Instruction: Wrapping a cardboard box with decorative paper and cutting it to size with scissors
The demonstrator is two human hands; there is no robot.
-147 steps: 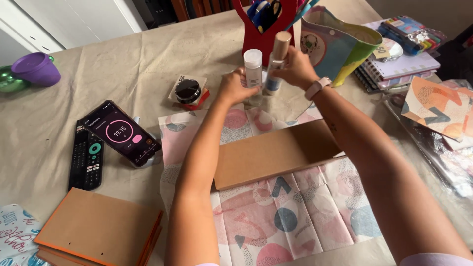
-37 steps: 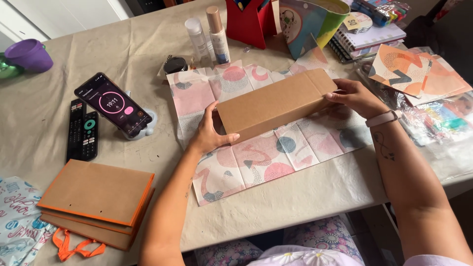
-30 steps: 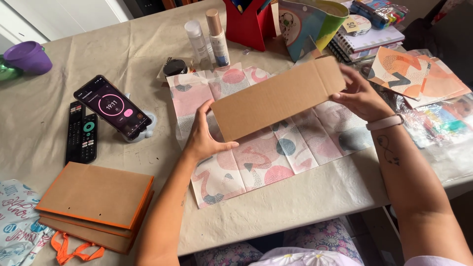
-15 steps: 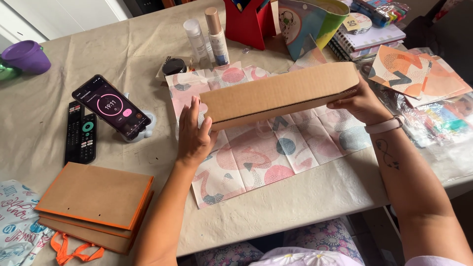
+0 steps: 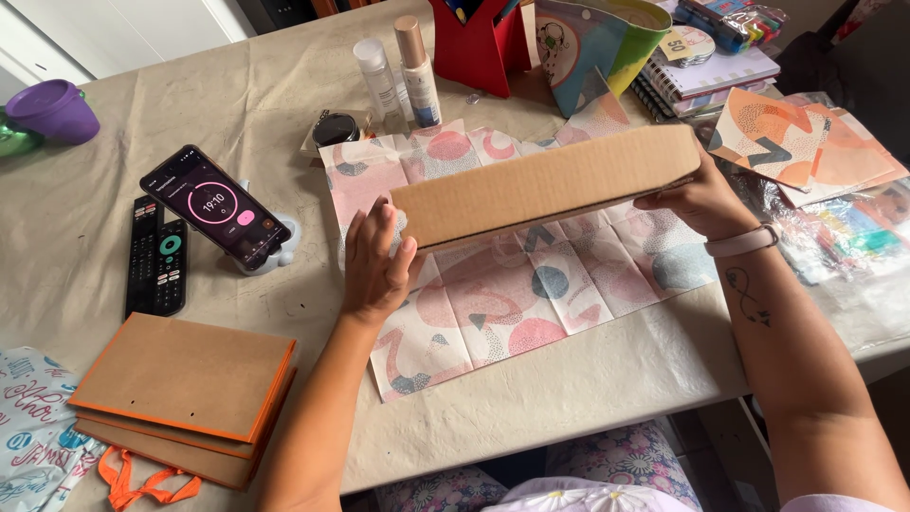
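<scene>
Long plain brown cardboard box (image 5: 545,185) tipped on edge; both hands' fingers (image 5: 379,237) clamped on ends.

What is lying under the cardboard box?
Under the cardboard box lies patterned paper, unfolded on the table. The strip directly beneath the box is hidden.

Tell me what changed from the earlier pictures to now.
The left hand and right hand left the two bottles standing, took the cardboard box by its ends and tipped it from flat onto its long edge over the patterned paper. The phone, remotes and paper bags lie as before.
</scene>
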